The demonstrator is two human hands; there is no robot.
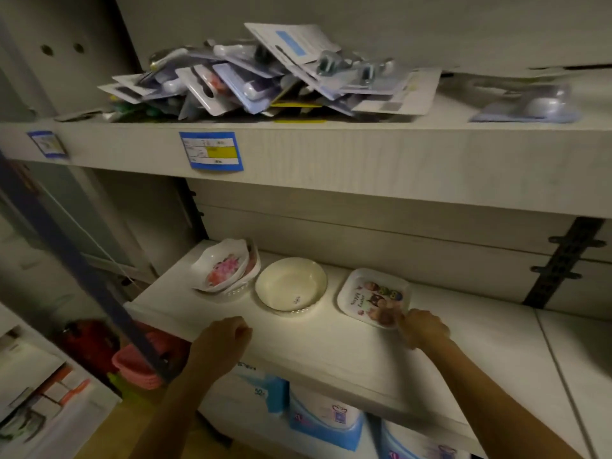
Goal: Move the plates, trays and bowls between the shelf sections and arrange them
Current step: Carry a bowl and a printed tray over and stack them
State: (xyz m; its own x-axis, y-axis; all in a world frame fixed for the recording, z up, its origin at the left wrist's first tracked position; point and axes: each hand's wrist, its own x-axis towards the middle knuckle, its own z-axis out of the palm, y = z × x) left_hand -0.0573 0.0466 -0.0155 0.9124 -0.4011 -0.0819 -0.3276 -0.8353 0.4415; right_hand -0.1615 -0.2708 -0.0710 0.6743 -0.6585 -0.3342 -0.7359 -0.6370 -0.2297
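Middle shelf holds 3 groups of tableware in a row, left to right. Far left is the stack of floral bowls, scalloped white with a pink flower print, top one tilted toward the camera. Just beside it, close but apart, is the cream bowl, round and upright, nested in another dish with a beaded rim. Right of that, with a clear gap, is the square plate, white with a cartoon Easter print, lying flat.

Hands are well apart. Right hand is at the near right corner of the square plate, fingertips pinching its edge, forearm coming in from the lower right. Left hand is near the shelf's front edge, in front of the gap between floral bowls and cream bowl. Its fingers are curled under, holding nothing; cannot tell if it touches the shelf.

Upper shelf carries a messy pile of blister packs, with 1 separate pack off to the right. A blue label is on its front edge. Below the middle shelf are blue and white packages. Pink baskets sit lower left, behind a dark blue post.
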